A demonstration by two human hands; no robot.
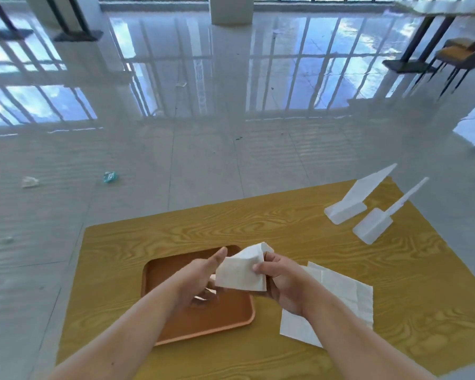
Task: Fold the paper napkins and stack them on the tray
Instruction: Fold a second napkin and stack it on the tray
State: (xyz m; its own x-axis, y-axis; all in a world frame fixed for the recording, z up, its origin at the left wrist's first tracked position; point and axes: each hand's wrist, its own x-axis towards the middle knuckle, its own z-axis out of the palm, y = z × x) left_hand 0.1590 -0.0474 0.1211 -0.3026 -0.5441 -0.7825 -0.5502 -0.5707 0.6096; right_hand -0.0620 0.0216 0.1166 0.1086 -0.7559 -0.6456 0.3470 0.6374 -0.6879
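— Folding was under way? Where was the napkin (242, 272)?
— Above the tray (176, 327), right hand (281, 281) pinching it, left hand (200, 275) fingers pressed together against it. Next, I think: crease, lay inside.

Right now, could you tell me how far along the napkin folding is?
Early: the tray shows no folded napkins yet. The left hand and right hand hold one napkin mid-fold above it. Unfolded napkins still wait on the table.
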